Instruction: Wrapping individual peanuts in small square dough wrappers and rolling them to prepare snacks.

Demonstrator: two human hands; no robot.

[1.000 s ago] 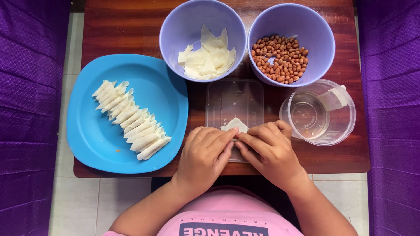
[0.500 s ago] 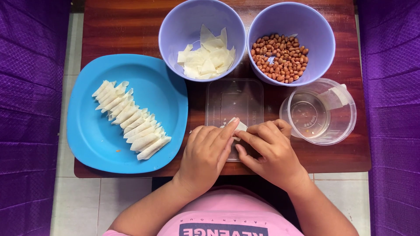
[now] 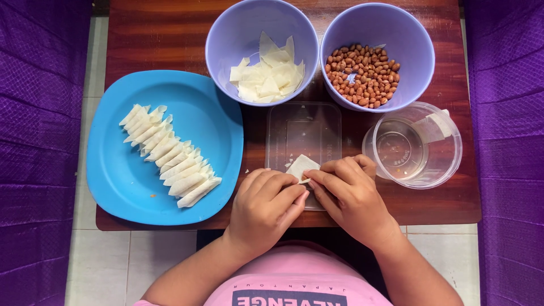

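A small pale wrapper sheet (image 3: 302,166) is being pinched between the left hand (image 3: 266,207) and the right hand (image 3: 348,195); both hands are being kept narrow, with the fingertips closed on its near edge. The sheet is being held low over a clear flat plastic lid (image 3: 303,127), probably so that a clean, smooth surface is lying under the thin dough. On the blue round plate (image 3: 113,175) finished rolls (image 3: 170,156) are being kept in one slanted row, each leaning on the next. Flat triangular sheets (image 3: 266,76) are being kept in the left lilac bowl (image 3: 224,34), and brown glossy peanuts (image 3: 362,76) in the right bowl (image 3: 413,34). A transparent round container (image 3: 447,164), seemingly with a little water, is standing just beside the right hand, within easy reach.
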